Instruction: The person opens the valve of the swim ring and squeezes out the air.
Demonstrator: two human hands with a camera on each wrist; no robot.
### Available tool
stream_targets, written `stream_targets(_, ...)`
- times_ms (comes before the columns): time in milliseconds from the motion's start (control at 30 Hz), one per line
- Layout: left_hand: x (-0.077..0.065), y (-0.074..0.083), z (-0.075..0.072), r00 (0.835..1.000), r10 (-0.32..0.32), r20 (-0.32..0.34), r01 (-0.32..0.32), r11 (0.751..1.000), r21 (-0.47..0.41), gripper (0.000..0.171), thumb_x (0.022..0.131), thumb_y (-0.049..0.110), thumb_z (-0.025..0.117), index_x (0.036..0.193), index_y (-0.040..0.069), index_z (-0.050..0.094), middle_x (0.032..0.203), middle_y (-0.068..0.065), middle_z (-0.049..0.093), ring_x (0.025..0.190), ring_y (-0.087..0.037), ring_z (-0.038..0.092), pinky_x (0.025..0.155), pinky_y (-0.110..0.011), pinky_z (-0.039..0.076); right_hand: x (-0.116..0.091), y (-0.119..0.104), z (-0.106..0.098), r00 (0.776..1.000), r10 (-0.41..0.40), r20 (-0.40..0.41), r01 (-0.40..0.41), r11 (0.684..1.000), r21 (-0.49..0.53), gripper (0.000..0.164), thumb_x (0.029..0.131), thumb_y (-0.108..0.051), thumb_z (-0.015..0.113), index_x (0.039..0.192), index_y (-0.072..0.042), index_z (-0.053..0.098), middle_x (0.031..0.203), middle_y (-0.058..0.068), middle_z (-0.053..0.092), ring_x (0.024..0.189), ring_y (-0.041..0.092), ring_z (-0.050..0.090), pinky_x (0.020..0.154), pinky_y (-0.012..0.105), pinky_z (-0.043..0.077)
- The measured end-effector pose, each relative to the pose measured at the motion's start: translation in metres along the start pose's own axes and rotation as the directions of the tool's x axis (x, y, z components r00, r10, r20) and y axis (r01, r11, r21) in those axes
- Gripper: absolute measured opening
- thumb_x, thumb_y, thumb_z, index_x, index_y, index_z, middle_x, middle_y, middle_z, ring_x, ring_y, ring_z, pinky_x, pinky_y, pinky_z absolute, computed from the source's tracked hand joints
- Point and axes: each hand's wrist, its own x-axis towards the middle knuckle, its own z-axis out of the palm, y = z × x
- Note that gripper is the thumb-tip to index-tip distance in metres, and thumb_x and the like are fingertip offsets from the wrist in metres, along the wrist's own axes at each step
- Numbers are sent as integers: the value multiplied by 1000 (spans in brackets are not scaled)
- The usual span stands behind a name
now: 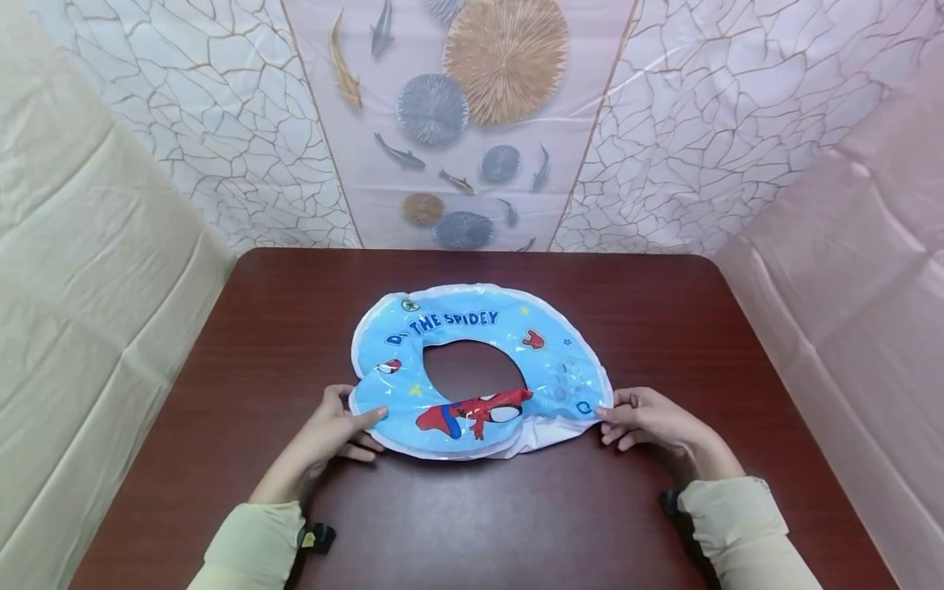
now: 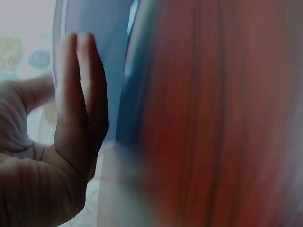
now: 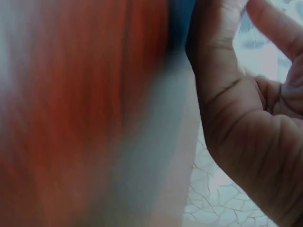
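Note:
A light-blue swim ring (image 1: 556, 360) with a white rim lies limp and flat in the head view, its near part folded so a red-and-blue cartoon figure (image 1: 472, 416) is creased. At its left edge my left hand (image 1: 332, 430) pinches the ring, thumb on top and fingers underneath. My right hand (image 1: 652, 422) pinches the right edge between thumb and fingers, beside a white underside flap (image 1: 553, 434). In the left wrist view, straight fingers (image 2: 68, 104) lie against the ring's underside. The right wrist view shows the hand (image 3: 232, 104), with its fingertips cut off.
A dark red-brown table (image 1: 472, 524) carries the ring. Pale padded walls (image 1: 96, 295) stand at both sides, and a patterned backdrop (image 1: 472, 164) rises behind the far edge. Black wrist straps (image 1: 319, 538) show by the sleeves.

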Motion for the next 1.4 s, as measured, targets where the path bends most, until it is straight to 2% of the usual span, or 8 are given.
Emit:
stream_targets(333, -6, 6, 7, 1000, -28, 13, 29, 999, -20, 110, 83, 15, 84, 153, 8, 0, 89, -24, 69, 70, -35, 73, 65, -46, 60, -1, 2, 10, 992, -76, -102, 90, 987, 136, 37, 97, -7, 67, 116, 10, 40, 88, 18, 72, 77, 21, 72, 67, 31, 58)
stream_targets(533, 7, 5, -4, 993, 64, -96, -56, 995, 86, 92, 83, 5, 82, 146, 1, 15, 94, -24, 67, 64, -27, 71, 62, -38, 60, -2, 1, 13, 983, -126, -130, 132, 991, 37, 43, 93, -3, 70, 118, 11, 37, 82, 21, 69, 71, 22, 69, 67, 34, 58)
stream_targets(633, 11, 3, -8, 988, 87, -128, -69, 988, 140, 84, 86, 9, 80, 143, -3, 19, 96, -22, 68, 63, -23, 70, 62, -36, 60, -3, 2, 14, 984, -150, -92, 147, 988, -39, 46, 93, -4, 70, 119, 12, 37, 84, 25, 68, 72, 26, 69, 69, 37, 59)
stream_targets(800, 6, 0, -6, 994, 40, -102, -22, 984, 174, 81, 91, 23, 78, 141, -2, 19, 84, -20, 69, 59, -26, 70, 59, -41, 60, -5, 3, 12, 998, -55, -19, 54, 998, -45, 46, 96, -14, 70, 121, 11, 41, 94, 26, 71, 82, 32, 73, 69, 39, 60)
stream_targets(933, 0, 0, -1, 999, 24, -34, -18, 987, 161, 91, 87, 18, 81, 145, -1, 13, 76, -20, 68, 58, -28, 69, 57, -42, 59, -4, 0, 7, 997, -19, -76, 14, 998, -64, 40, 99, -24, 66, 113, 10, 51, 90, 20, 72, 79, 30, 73, 63, 36, 60)
stream_targets(1033, -2, -2, 3, 999, 34, -9, -32, 986, 166, 101, 84, 10, 82, 149, -1, 6, 77, -20, 66, 60, -28, 70, 60, -41, 60, 0, -3, 6, 994, -29, -102, 19, 995, -98, 36, 96, -20, 70, 108, 10, 53, 83, 18, 70, 70, 24, 70, 61, 34, 59)
stream_targets(1200, -2, -4, 2, 999, 41, -18, -33, 947, 319, 97, 82, 11, 84, 147, 0, 13, 72, -16, 63, 56, -25, 68, 57, -38, 59, 3, -3, 8, 995, -44, -86, 29, 985, -167, 39, 90, -10, 76, 110, 11, 50, 77, 16, 67, 61, 18, 65, 59, 33, 58)
stream_targets(1400, 7, 15, -20, 1000, -1, 15, -6, 881, 473, 56, 89, 38, 77, 118, -3, 52, 79, -13, 68, 67, -23, 68, 57, -39, 59, 1, -14, -4, 1000, 13, -11, -16, 966, -257, 43, 91, -18, 76, 113, 9, 51, 82, 20, 68, 69, 28, 66, 59, 39, 58)
